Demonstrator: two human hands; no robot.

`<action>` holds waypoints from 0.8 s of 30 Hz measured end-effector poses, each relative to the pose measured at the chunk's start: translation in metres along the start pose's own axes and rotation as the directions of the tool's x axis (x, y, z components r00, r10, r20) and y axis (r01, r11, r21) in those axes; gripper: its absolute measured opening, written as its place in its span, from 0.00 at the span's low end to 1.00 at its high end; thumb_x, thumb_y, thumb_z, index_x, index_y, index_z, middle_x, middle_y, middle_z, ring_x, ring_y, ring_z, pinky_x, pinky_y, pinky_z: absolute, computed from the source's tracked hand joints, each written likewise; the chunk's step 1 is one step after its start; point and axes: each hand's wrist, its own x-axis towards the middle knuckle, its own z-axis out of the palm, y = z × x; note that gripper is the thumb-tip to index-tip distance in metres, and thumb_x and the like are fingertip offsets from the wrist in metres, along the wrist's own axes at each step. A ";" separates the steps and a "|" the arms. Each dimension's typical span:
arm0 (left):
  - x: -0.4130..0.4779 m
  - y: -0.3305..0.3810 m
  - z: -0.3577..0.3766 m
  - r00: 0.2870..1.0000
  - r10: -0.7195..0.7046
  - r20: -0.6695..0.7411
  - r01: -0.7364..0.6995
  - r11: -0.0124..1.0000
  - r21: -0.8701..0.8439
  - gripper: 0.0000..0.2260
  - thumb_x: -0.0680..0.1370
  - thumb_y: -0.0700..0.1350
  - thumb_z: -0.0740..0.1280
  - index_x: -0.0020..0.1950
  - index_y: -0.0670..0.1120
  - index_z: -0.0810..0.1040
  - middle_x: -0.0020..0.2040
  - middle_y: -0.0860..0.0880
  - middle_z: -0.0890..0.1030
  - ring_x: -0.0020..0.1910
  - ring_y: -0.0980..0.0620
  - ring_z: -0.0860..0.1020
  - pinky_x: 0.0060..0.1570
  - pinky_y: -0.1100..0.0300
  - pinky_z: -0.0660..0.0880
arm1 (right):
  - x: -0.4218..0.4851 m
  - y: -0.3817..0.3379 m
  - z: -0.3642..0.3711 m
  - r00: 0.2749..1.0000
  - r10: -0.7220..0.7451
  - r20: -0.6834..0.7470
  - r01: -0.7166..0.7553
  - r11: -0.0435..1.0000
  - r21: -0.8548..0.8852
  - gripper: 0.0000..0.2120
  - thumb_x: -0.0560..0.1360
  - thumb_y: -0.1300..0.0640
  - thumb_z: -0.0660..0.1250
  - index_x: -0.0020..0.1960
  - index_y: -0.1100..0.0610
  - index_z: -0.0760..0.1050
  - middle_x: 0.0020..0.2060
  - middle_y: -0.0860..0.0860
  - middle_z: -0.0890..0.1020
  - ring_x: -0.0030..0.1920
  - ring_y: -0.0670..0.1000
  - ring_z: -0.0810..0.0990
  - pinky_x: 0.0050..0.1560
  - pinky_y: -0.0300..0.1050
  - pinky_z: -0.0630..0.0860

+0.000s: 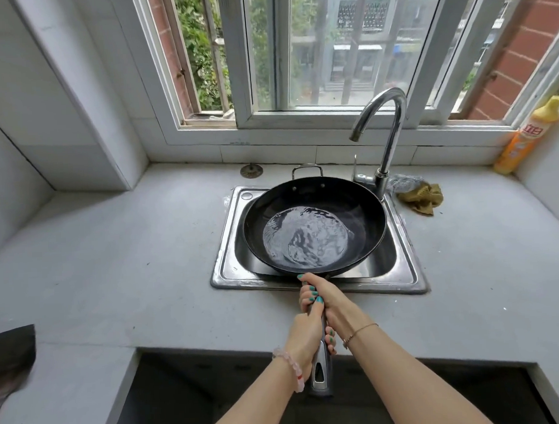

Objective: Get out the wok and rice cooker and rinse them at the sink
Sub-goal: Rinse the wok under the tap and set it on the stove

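Note:
A black wok [362, 213] sits tilted over the steel sink [222, 271], with a shallow pool of rippling water [306, 239] in its bottom. Its long handle [320, 373] points back toward me. My right hand [327, 294] grips the handle close to the wok's rim. My left hand [303, 333] grips it just behind, nearer the metal end. A small loop handle [306, 169] shows at the wok's far side. No rice cooker is in view.
The curved faucet [392, 135] stands at the sink's back right, with no water running. A yellow cloth [423, 197] and a steel scrubber [402, 179] lie beside it. A dish soap bottle [529, 136] stands in the right corner. A drain strainer [251, 170] lies behind the sink.

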 end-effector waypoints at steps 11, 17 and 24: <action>-0.004 0.005 -0.008 0.971 -0.133 0.199 0.179 0.955 -0.236 0.23 0.81 0.56 0.55 0.31 0.43 0.66 0.19 0.50 0.64 0.14 0.57 0.63 0.15 0.69 0.61 | -0.014 -0.001 0.009 0.947 -0.289 -0.138 0.229 0.912 -0.340 0.16 0.76 0.66 0.59 0.33 0.54 0.59 0.20 0.49 0.62 0.17 0.45 0.60 0.19 0.35 0.60; -0.017 0.011 -0.009 0.931 -0.091 0.354 0.251 0.863 -0.438 0.23 0.77 0.60 0.60 0.29 0.45 0.66 0.19 0.52 0.61 0.14 0.58 0.61 0.13 0.68 0.60 | -0.017 -0.007 0.014 0.871 -0.482 -0.096 0.340 0.731 -0.591 0.11 0.73 0.67 0.59 0.33 0.59 0.64 0.23 0.52 0.67 0.24 0.50 0.65 0.27 0.40 0.63; -0.020 0.015 -0.022 0.881 -0.057 0.469 0.348 0.750 -0.562 0.25 0.75 0.61 0.62 0.28 0.42 0.69 0.18 0.51 0.63 0.13 0.57 0.63 0.12 0.69 0.61 | -0.018 -0.005 0.024 0.828 -0.559 -0.045 0.304 0.514 -0.802 0.07 0.71 0.64 0.60 0.35 0.61 0.68 0.30 0.58 0.72 0.31 0.53 0.70 0.33 0.44 0.67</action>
